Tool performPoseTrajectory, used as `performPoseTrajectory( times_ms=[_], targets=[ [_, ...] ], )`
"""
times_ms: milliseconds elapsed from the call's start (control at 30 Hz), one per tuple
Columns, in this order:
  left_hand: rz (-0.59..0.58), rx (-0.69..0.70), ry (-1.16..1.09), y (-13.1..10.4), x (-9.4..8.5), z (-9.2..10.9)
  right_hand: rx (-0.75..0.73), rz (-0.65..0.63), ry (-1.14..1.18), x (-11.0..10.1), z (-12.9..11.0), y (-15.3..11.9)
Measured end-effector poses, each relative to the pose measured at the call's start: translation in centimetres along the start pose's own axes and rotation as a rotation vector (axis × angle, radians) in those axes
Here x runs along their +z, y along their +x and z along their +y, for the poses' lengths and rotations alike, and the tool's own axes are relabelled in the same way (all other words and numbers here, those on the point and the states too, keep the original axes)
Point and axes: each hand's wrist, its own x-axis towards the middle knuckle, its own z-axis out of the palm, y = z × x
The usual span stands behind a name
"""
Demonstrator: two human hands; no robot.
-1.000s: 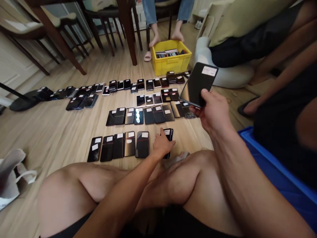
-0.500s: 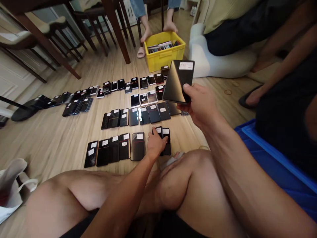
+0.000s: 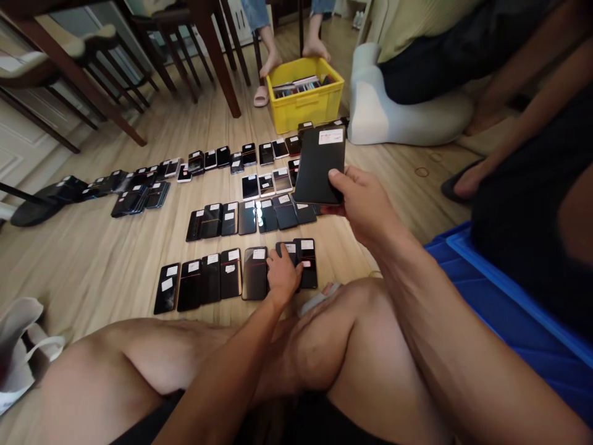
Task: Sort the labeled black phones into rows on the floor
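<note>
My right hand [image 3: 365, 194] is raised above the rows, its thumb on the face of a large black smartphone [image 3: 320, 165] with a white label at its top. Down in the nearest row, my left hand [image 3: 283, 272] grips a dark smartphone [image 3: 288, 248] from above, covering most of it. To its right lies another labelled black smartphone [image 3: 307, 262], just beyond my left thumb. On the other side, a wide grey-black smartphone [image 3: 254, 275] almost touches my fingers. Several more black labelled smartphones [image 3: 210, 278] continue that row leftward on the wooden floor.
More rows of smartphones [image 3: 248, 217] lie farther out. Behind them stands a yellow crate [image 3: 306, 111] filled with upright thin items, near a seated person's feet. A blue bin [image 3: 500, 296] is at my right, a white bag [image 3: 23, 346] at my left. Other people sit close by.
My left hand has slid the dark smartphone left, apart from the one at the row's right end. My right hand has come slightly lower and left, still with its smartphone.
</note>
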Motion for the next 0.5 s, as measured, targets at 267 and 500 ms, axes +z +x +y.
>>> performPoseTrajectory(
  times_ms=[267,500],
  targets=[
    [-0.083,-0.016,-0.122,-0.9,-1.0,-0.1,-0.016,-0.016,-0.056,-0.2,0.9,0.4],
    [-0.076,-0.048,-0.252,-2.9,0.3,2.3,-0.014,0.002,-0.068,-0.5,1.1,0.4]
  ],
)
